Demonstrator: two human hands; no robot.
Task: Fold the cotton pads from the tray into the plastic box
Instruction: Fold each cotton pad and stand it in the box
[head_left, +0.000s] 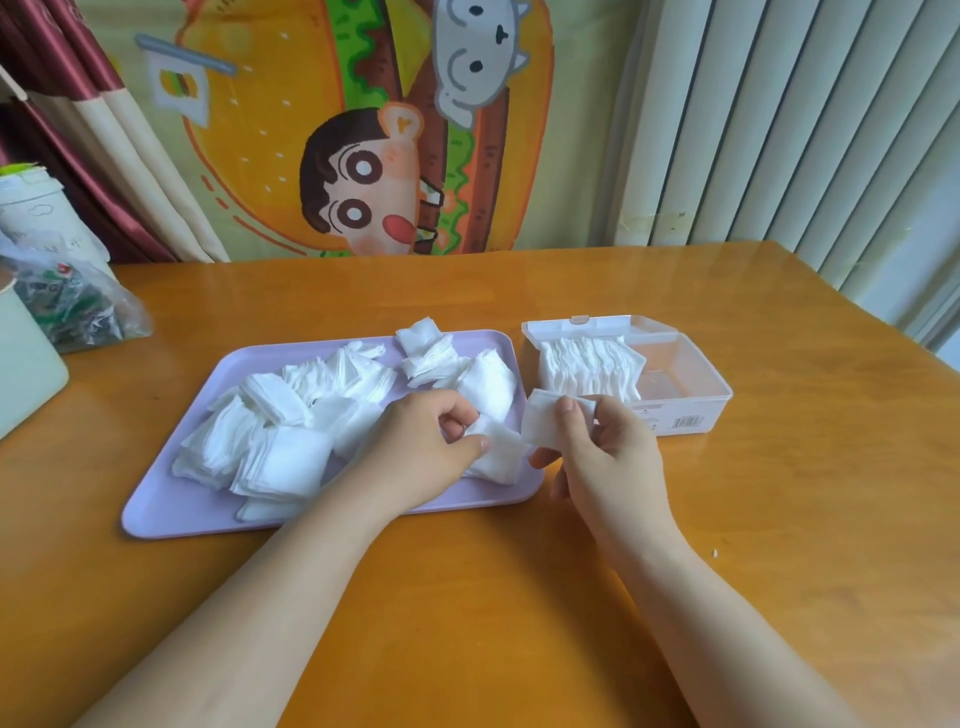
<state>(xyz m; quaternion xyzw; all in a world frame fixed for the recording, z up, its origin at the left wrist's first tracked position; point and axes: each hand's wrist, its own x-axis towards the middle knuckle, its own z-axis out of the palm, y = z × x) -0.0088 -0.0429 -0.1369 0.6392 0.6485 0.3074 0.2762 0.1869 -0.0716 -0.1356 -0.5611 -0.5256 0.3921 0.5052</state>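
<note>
My right hand (602, 457) pinches a cotton pad (543, 423) just short of the plastic box (696, 400), which lies straight beyond it. My left hand (421, 447) pinches a second pad (501, 452) on the tray (171, 509).

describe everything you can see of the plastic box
The plastic box is clear, rectangular and shallow, its lid open and tipped back, with a small latch tab. It sits on the wooden table, just right of the purple tray. Folded cotton pads stand on edge in its left half; the right half looks bare. A printed label shows on its front wall. The right hand holds a pad near its front left corner; contact is unclear.
</note>
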